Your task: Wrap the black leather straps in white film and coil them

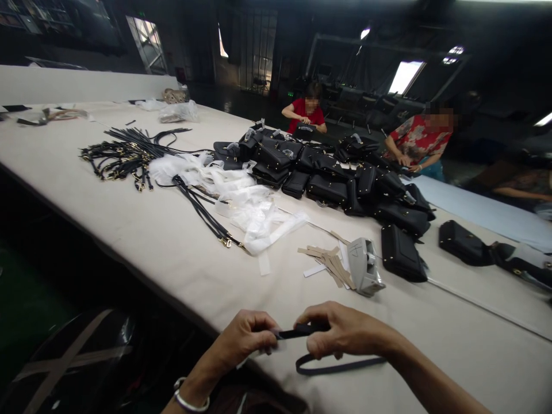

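Long cloth-covered table (142, 230) stretching beyond my grip, heap of black bags (328, 172) far ahead, grey tape dispenser (364, 265) just beyond my fingers, my left hand (244, 338) and right hand (345, 332) both pinched shut on a black strap (302, 331), its loop hanging just below my right hand.

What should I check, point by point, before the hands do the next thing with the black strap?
1. Left hand pinches the black strap: ok.
2. Right hand grips the same strap: ok.
3. Strap's loop hangs free below the hands, no knot seen: ok.
4. Strap's buckle or end hardware visible: cannot tell, fingers hide it.
5. Table bare in front of the hands: ok.
6. Grey tool and paper strips lie apart from the hands: ok.
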{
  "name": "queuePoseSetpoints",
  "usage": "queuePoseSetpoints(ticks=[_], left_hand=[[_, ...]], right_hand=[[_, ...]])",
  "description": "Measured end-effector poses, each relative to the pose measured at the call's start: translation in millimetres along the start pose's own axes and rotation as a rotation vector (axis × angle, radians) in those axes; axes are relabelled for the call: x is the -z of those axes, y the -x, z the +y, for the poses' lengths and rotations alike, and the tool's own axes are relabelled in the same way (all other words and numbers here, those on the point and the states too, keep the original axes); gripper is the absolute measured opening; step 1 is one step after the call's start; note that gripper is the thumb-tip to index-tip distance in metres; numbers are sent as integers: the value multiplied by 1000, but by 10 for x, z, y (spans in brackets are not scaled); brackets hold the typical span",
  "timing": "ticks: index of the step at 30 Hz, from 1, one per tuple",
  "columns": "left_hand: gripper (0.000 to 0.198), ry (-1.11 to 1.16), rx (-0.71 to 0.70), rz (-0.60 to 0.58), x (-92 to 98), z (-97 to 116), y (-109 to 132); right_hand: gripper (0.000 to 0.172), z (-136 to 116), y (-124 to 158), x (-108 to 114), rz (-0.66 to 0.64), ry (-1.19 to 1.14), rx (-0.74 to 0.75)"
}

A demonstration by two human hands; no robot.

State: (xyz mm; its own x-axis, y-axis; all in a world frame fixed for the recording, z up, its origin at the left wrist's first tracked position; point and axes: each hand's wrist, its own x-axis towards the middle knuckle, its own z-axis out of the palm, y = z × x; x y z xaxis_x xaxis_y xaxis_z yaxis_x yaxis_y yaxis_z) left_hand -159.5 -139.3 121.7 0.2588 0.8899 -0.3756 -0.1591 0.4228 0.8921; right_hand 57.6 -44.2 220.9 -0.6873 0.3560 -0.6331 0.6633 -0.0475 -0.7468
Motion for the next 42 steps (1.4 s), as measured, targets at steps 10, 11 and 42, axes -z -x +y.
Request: queuePoseSetpoints(ticks=[10, 11, 42], left_hand=[[22, -15, -1, -6, -25, 9, 98], [22, -22, 2, -19, -36, 6, 89], [18, -728, -411, 195, -77, -243, 180]], right_hand=[[21, 7, 14, -205, 322, 370, 57], [21, -28, 12, -238, 343, 462, 66], [23, 239, -142, -587, 449, 582, 169]])
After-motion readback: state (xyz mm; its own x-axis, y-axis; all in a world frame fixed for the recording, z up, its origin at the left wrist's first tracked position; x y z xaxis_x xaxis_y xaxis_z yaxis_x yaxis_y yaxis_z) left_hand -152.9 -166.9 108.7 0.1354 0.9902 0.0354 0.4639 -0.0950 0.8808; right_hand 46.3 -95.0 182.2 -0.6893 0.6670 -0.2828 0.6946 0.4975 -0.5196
